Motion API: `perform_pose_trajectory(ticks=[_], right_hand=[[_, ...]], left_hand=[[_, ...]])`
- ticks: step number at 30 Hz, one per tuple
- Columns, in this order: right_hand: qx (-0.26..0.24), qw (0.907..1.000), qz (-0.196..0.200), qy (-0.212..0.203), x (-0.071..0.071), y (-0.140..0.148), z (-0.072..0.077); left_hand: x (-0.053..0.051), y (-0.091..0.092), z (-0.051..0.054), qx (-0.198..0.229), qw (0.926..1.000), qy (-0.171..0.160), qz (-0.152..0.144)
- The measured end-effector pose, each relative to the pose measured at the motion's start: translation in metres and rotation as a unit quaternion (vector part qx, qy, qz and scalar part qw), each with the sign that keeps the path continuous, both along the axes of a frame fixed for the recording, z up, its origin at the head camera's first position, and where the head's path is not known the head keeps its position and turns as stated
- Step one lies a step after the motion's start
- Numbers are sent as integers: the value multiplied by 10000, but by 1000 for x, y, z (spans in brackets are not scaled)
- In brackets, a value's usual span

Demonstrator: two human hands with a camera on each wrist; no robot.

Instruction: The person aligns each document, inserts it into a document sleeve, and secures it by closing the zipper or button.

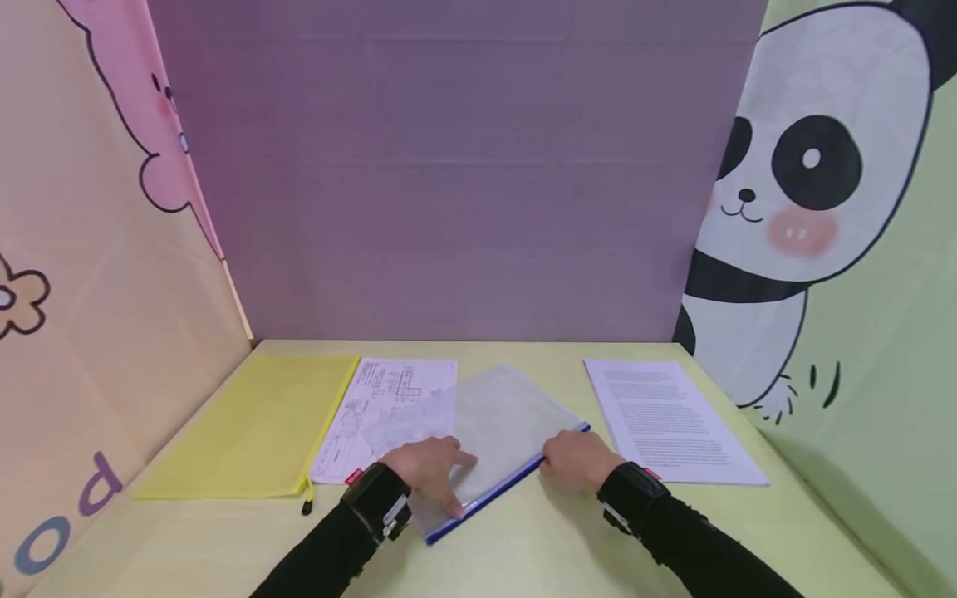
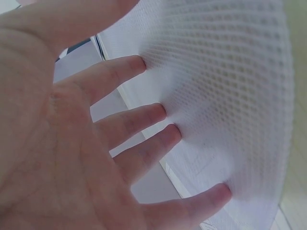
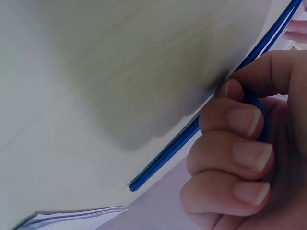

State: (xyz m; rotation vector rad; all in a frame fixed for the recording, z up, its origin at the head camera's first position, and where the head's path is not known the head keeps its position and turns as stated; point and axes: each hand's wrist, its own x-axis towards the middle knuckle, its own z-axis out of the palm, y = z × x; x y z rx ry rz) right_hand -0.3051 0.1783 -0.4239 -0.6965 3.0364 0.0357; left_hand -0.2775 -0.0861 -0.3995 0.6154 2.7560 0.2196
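On the pale surface [image 1: 187, 544] lie a flat yellow pouch [image 1: 247, 423], a white diagram sheet [image 1: 385, 394], an overlapping translucent mesh pouch [image 1: 516, 415], the left hand [image 1: 428, 467] upon it, fingers spread, the right hand [image 1: 577, 461], fingers pinching its blue zipper edge [image 1: 499, 488], and white text pages [image 1: 669, 419].

Pouch [image 1: 512, 415] partly over drawing sheet [image 1: 385, 394]; folder [image 1: 250, 425] left, printed pages [image 1: 669, 419] right.
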Motion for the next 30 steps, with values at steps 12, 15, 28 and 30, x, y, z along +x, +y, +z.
perform_pose_trajectory(ticks=[12, 15, 28, 30], right_hand=[[-100, 9998, -19, -151, -3, 7, 2], [-102, 9998, -30, -160, -3, 9, 4], [-71, 9999, -69, 51, -6, 15, 5], [-103, 9999, -100, 50, -7, 16, 5]], left_hand=[[-1, 0, 0, -94, 9999, 73, -96], [0, 0, 1, -108, 9999, 42, -39], [-1, 1, 2, 24, 9999, -23, -124], [-1, 0, 3, 41, 9999, -38, -100]])
